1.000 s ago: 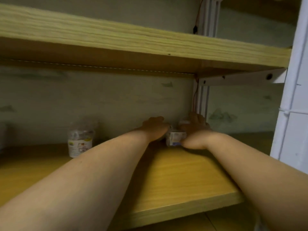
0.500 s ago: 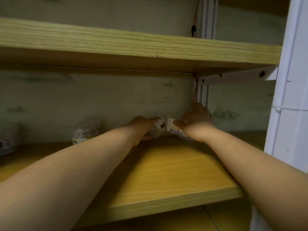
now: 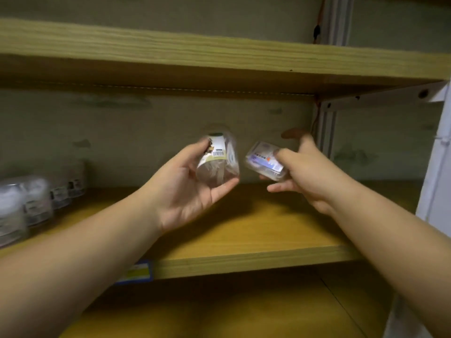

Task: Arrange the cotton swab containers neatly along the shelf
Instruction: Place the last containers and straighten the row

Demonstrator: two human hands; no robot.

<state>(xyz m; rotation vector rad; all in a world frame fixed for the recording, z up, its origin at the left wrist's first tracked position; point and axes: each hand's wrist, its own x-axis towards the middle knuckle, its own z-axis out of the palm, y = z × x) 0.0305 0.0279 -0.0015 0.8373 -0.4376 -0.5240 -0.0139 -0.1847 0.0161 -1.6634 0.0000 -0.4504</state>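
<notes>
Nearest the camera, 2 bare forearms reach in over the front edge of the wooden shelf (image 3: 244,240), where a blue-and-yellow price tag (image 3: 136,270) hangs; its print is too blurred to read.

Above the shelf board, the left hand (image 3: 180,189) is palm-up and half closed, fingers and thumb wrapped around a clear round cotton swab container (image 3: 217,164), tilted and lifted clear of the board. Its label shows a barcode and a green cap-like patch; no words are legible. Just beside it, the right hand (image 3: 310,174) pinches a flatter clear swab box (image 3: 266,159) between thumb and fingers, also in the air and tilted. Its label has blue and orange bands, the writing smeared by motion. The 2 packs are close but apart.

Farther back at the left, a row of clear containers (image 3: 36,198) stands on the shelf near the back wall, their labels unreadable.

To do this step well, I judge each pack should be turned upright with its label facing out, then set down 1 at a time beside the row at the left, flush with its line. The smooth plastic will likely slip, so a firm hold low on each pack seems wise.
</notes>
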